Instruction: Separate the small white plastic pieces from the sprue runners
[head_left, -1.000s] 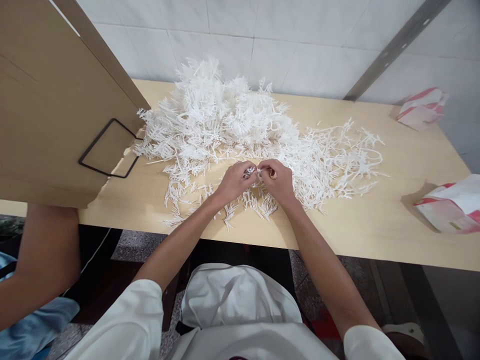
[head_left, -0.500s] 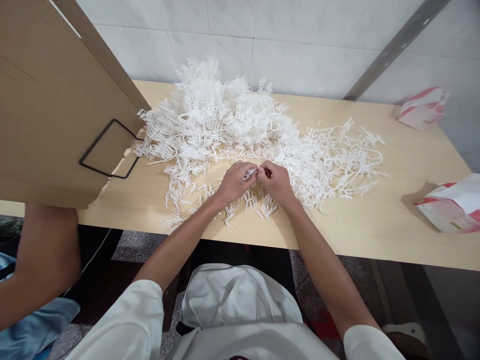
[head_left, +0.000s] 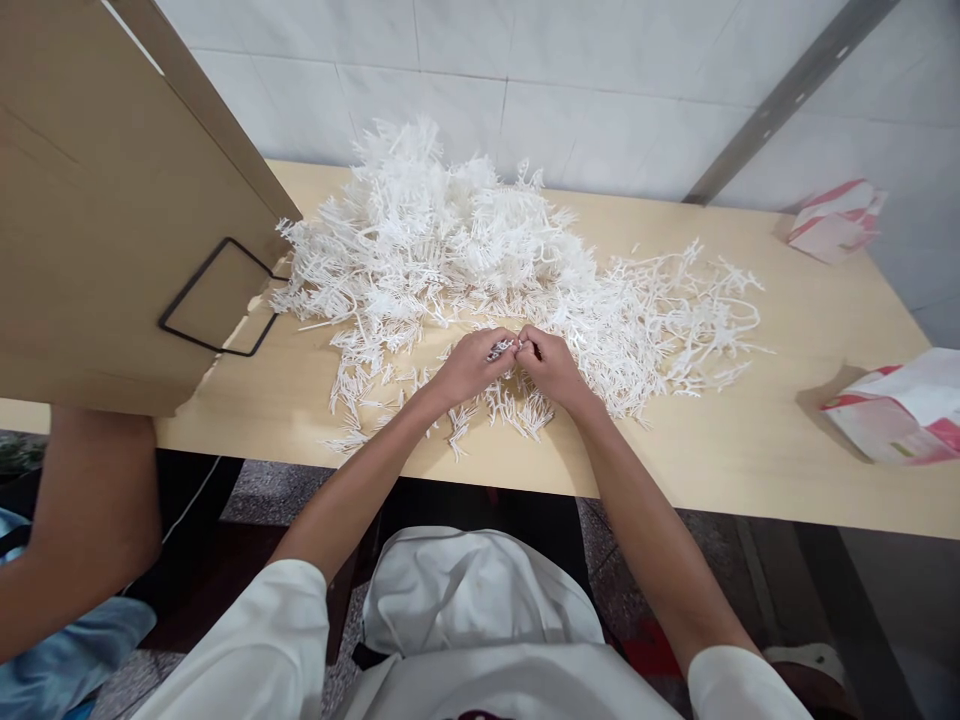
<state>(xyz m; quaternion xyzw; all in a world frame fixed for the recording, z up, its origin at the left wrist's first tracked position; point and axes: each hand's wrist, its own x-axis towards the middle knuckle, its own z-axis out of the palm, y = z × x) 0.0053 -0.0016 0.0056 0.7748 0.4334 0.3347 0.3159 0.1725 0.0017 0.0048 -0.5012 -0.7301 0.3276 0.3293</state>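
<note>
My left hand (head_left: 476,365) is closed around a white branched plastic piece (head_left: 500,349), part of which shows between thumb and fingers. Against its fingertips, my right hand (head_left: 551,365) is pinched, meeting the left at the end of that piece; what it grips is mostly hidden by its own fingers. Behind both hands rises a large heap of white branched plastic pieces (head_left: 450,235). Smaller loose pieces (head_left: 517,408) are scattered beneath and in front of the hands on the wooden table (head_left: 720,460).
At the left stands a cardboard panel (head_left: 112,220) with a black wire stand (head_left: 217,300). A person's arm (head_left: 97,500) is beyond it. Two red-and-white paper bags, one near (head_left: 900,410) and one far (head_left: 836,222), sit at the right. A tiled wall (head_left: 600,100) backs the table.
Both hands stay together in nearly the same spot, with only a slight shift of the fingers. The view has turned a little; the heap looks unchanged.
</note>
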